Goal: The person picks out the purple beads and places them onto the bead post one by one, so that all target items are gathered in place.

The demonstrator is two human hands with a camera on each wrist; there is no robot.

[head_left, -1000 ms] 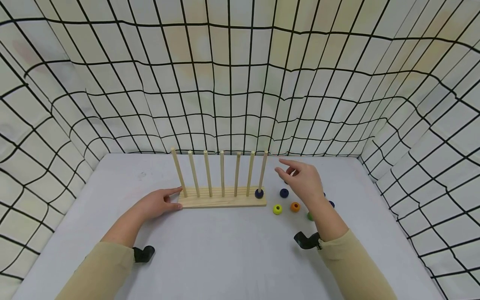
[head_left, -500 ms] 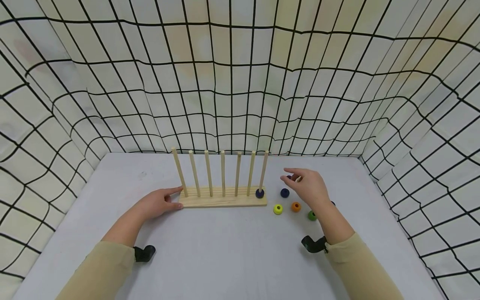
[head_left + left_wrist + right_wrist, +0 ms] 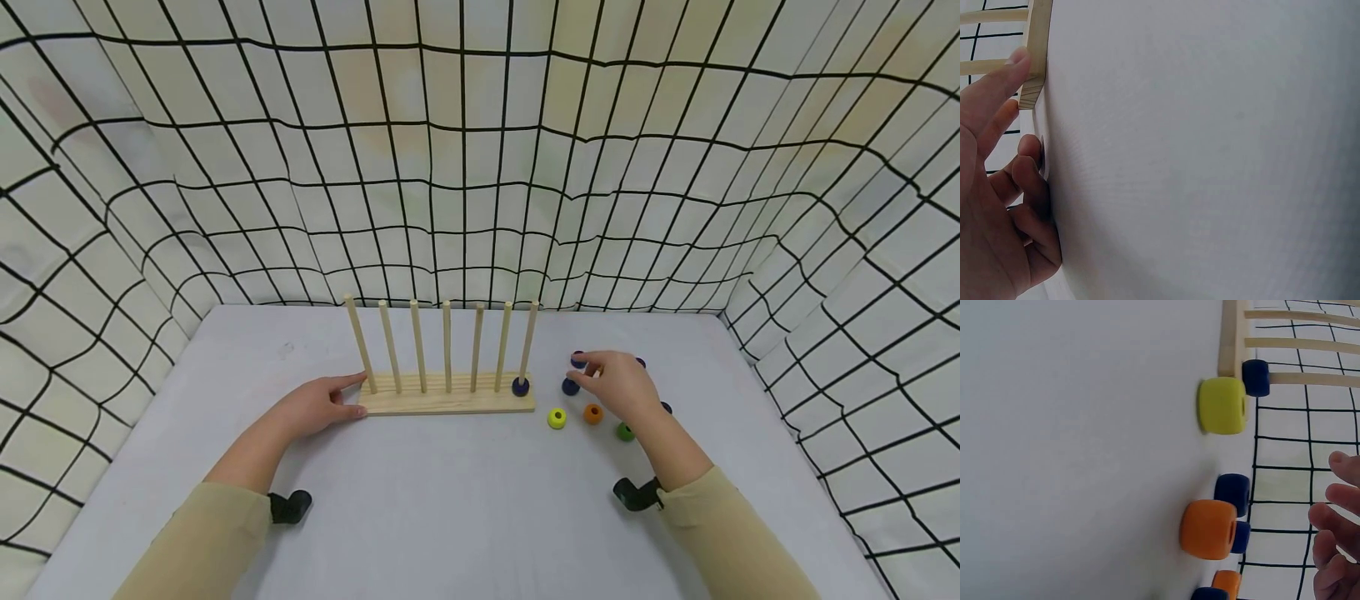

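A wooden peg stand (image 3: 450,403) has a row of upright pegs, with one dark blue bead (image 3: 521,387) at the foot of the rightmost peg. My left hand (image 3: 317,406) pinches the stand's left end between thumb and forefinger; its other fingers curl beside it in the left wrist view. My right hand (image 3: 621,387) hovers over the loose beads, thumb and forefinger apart with nothing seen between them. Its fingertips are close to a dark blue bead (image 3: 578,360) and a second dark blue bead (image 3: 570,387). In front lie a yellow bead (image 3: 1221,405), an orange bead (image 3: 1208,529) and a green bead (image 3: 626,432).
More dark blue beads lie beyond and beside my right hand, including one partly hidden bead (image 3: 666,407). Another orange bead (image 3: 1227,583) shows in the right wrist view. Black netting (image 3: 465,183) over pale walls rises behind and at both sides of the white table (image 3: 450,500).
My right hand has moved right and down from beside the rightmost peg to the loose dark blue beads. The left hand keeps its place on the stand.
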